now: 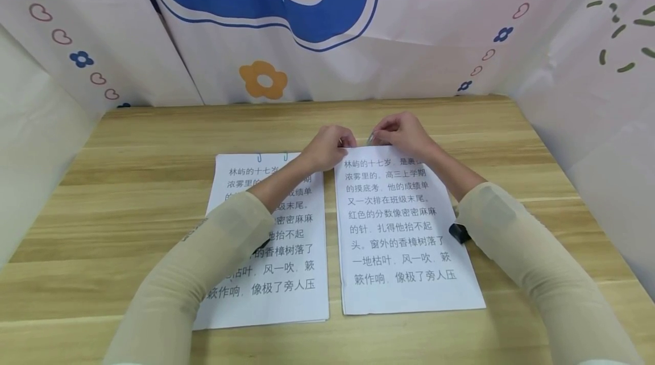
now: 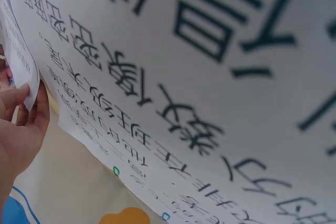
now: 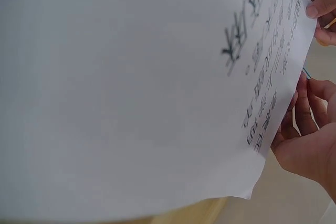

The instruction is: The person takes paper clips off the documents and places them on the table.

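Note:
Two stacks of printed white paper lie side by side on the table. My left hand (image 1: 327,148) pinches the top left corner of the right stack (image 1: 394,294), thumb on the front and fingers behind, as the left wrist view shows. At that stack's top edge, my right hand (image 1: 406,133) holds a small paper clip (image 1: 370,138) between thumb and finger. The clip (image 3: 306,73) shows bluish in the right wrist view, close to the paper's edge. The left stack (image 1: 261,311) carries two greenish-blue paper clips, one clip (image 1: 258,157) left of the other (image 1: 285,156).
The wooden table (image 1: 153,132) runs back to a white printed cloth (image 1: 409,63) hanging behind it. White sheeting also rises on the left and right sides. A small black object (image 1: 459,233) shows at the right wrist, over the right stack's edge.

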The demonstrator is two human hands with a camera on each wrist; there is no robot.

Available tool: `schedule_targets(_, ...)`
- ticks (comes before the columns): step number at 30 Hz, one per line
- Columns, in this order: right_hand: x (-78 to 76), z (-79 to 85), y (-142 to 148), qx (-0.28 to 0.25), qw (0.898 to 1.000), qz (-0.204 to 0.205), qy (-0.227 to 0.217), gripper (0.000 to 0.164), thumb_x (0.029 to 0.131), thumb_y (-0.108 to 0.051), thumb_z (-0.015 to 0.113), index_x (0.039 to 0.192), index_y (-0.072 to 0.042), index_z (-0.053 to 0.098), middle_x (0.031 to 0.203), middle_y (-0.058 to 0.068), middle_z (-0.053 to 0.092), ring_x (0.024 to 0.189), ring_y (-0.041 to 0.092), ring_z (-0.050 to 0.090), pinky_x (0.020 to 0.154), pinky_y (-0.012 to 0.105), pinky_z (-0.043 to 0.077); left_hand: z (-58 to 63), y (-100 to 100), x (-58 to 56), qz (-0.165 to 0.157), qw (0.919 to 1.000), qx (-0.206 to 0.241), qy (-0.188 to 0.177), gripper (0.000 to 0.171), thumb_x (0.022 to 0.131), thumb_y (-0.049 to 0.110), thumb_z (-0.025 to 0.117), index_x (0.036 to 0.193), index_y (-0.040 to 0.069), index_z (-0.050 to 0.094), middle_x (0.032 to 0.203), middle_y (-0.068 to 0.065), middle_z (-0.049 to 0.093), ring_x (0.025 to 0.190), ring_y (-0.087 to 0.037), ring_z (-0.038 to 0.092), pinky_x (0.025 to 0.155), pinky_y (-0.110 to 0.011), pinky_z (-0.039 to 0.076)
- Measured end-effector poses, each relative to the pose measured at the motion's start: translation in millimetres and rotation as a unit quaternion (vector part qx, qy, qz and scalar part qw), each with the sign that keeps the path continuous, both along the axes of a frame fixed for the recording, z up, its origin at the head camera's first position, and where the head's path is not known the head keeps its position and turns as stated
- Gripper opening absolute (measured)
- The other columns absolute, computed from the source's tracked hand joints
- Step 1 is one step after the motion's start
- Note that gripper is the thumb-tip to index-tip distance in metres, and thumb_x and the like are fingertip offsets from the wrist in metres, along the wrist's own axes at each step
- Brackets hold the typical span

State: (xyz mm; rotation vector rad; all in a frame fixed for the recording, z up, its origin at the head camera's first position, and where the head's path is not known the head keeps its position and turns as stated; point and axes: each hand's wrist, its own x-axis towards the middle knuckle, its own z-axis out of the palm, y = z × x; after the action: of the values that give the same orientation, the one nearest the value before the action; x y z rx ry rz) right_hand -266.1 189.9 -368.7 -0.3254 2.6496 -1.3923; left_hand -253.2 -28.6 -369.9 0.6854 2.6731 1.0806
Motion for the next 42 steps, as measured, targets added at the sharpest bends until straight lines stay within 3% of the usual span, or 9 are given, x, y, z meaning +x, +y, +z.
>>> schedule_targets(9,-5.2,-2.1,5,-0.008,1.000,-0.014,-0.003,0.012,0.098,-0.006,0.070,0.104,0.003,0.075,0.098,0.017,0.077,0.081,0.020,0.072,0.070,0.019,0.054,0.1,0,1.1,0.001,1.0000,-0.004,-0.002,0.023,0.094,-0.015,0.058,0.106,-0.001,0.072,0.101,-0.013,0.068,0.096,-0.024,0.060,0.089,-0.032,0.052)
schedule_targets(17,-8.5,-0.9,6,-0.018,0.999,-0.035,-0.035,0.012,0.097,-0.006,0.071,0.105,0.002,0.074,0.101,0.017,0.076,0.082,0.018,0.072,0.072,0.021,0.055,0.7,1,1.5,0.001,1.0000,-0.006,-0.003,0.023,0.094,-0.015,0.058,0.106,-0.001,0.072,0.102,-0.013,0.067,0.096,-0.024,0.060,0.089,-0.032,0.052)
schedule_targets(28,-14.9,-4.5,1,0.013,0.996,-0.067,-0.050,0.012,0.099,-0.007,0.069,0.106,0.001,0.074,0.099,0.016,0.074,0.080,0.019,0.066,0.070,0.023,0.054,0.0,0,1.1,0.003,0.9999,-0.011,-0.002,0.023,0.094,-0.014,0.058,0.105,0.000,0.073,0.101,-0.013,0.067,0.095,-0.023,0.059,0.088,-0.031,0.052)
schedule_targets(42,-19.1,-6.0,-6,0.054,0.996,-0.059,-0.033,0.011,0.100,-0.008,0.067,0.101,-0.001,0.074,0.095,0.013,0.069,0.076,0.017,0.060,0.063,0.021,0.049,0.9,0,-0.7,-0.004,0.9999,-0.011,-0.009,0.024,0.092,-0.016,0.057,0.104,-0.002,0.073,0.099,-0.014,0.068,0.094,-0.024,0.059,0.088,-0.032,0.052)
